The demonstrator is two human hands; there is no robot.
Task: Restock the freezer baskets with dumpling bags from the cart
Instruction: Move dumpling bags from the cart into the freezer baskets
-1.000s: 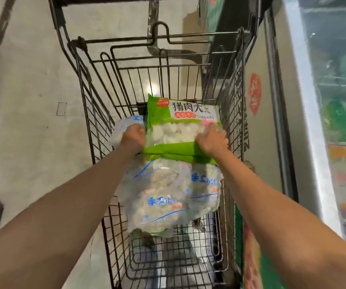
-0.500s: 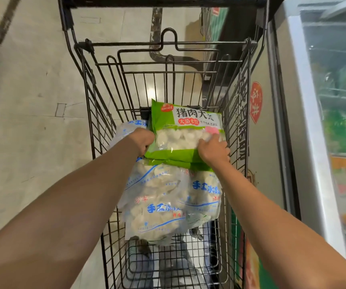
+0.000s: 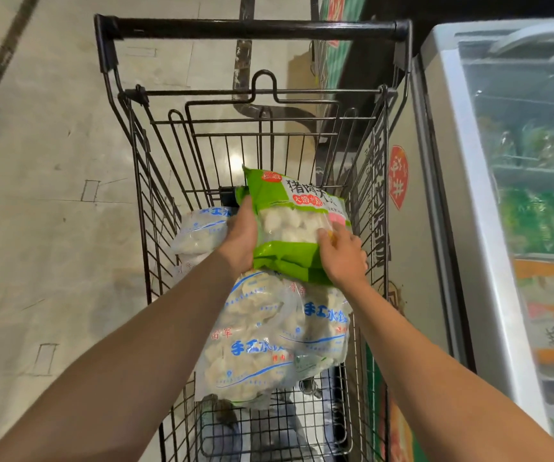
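A pale tiled floor (image 3: 52, 195) fills the left side of the view, marked with faint outlined rectangles. Along the right edge stands a white chest freezer (image 3: 452, 228) with a sloped glass lid (image 3: 529, 135); green and orange packets show blurred beneath the glass. A round red sticker (image 3: 398, 176) sits on the freezer's side wall, just beside the cart.

The black wire cart (image 3: 155, 181) stands between floor and freezer, its handle bar (image 3: 255, 28) at the far end. Inside it lie clear dumpling bags with blue print (image 3: 262, 345), piled against the right wall of the cart, with another clear bag (image 3: 202, 228) at the left wall behind the left wrist.

On top of that pile is the green dumpling bag (image 3: 289, 208), tilted up with its printed end away from the person. The left hand (image 3: 240, 235) grips its left edge, fingers curled around behind the bag. The right hand (image 3: 340, 253) grasps the bag's lower right corner, fingers curled over its front. Both forearms reach in over the near end of the cart.
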